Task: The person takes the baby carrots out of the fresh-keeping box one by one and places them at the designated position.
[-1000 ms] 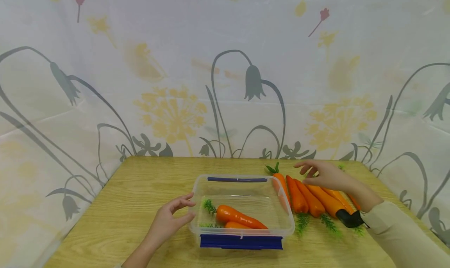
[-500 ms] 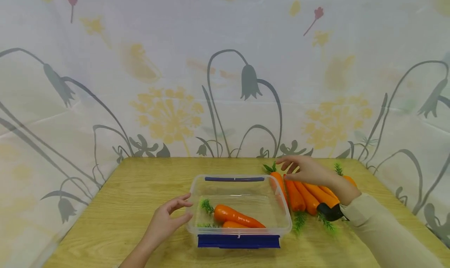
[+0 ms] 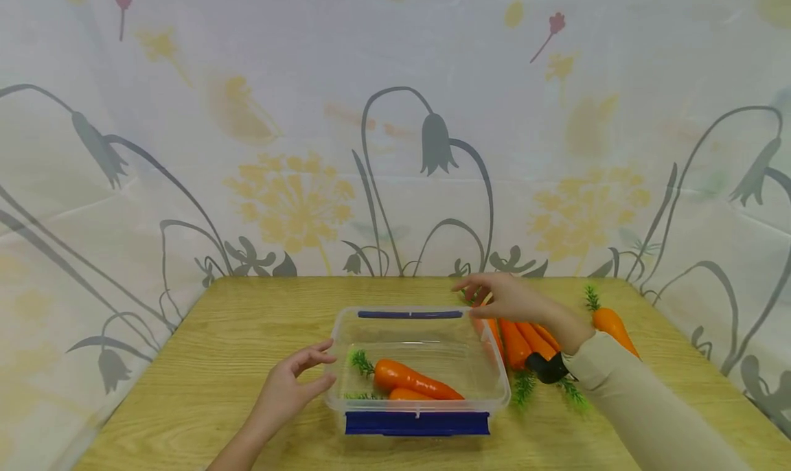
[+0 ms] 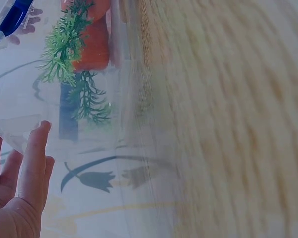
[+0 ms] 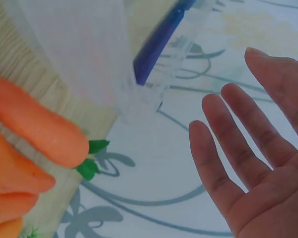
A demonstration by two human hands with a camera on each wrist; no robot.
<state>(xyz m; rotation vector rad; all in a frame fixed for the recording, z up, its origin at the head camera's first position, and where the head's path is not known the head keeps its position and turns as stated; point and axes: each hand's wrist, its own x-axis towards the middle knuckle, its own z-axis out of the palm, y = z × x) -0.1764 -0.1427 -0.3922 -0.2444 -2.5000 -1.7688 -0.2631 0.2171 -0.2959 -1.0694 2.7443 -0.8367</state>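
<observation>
A clear plastic container [image 3: 417,407] with blue latches [image 3: 417,424] stands lidless on the table. Inside it lie two orange carrots [image 3: 415,377] with feathery green tops. At its left side is my left hand [image 3: 289,387], fingers extended and loosely bent, the fingertips by the rim; the left wrist view has the fingers [image 4: 34,163] beside the clear corner. My right hand [image 3: 509,299] hovers near the back right corner, over a carrot [image 5: 49,130] with broad green leaves. The right wrist view shows its fingers spread, with nothing in them.
More carrots [image 3: 516,347] lie in a row right of the container, partly under my right forearm. Another carrot [image 3: 612,328] lies apart, farther right. A flower-patterned cloth [image 3: 395,203] hangs behind the wooden table [image 3: 247,327].
My right hand has moved left across the row of carrots to near the container's back right corner, uncovering the far right carrot. My left hand has stayed by the container, and the head view has shifted slightly.
</observation>
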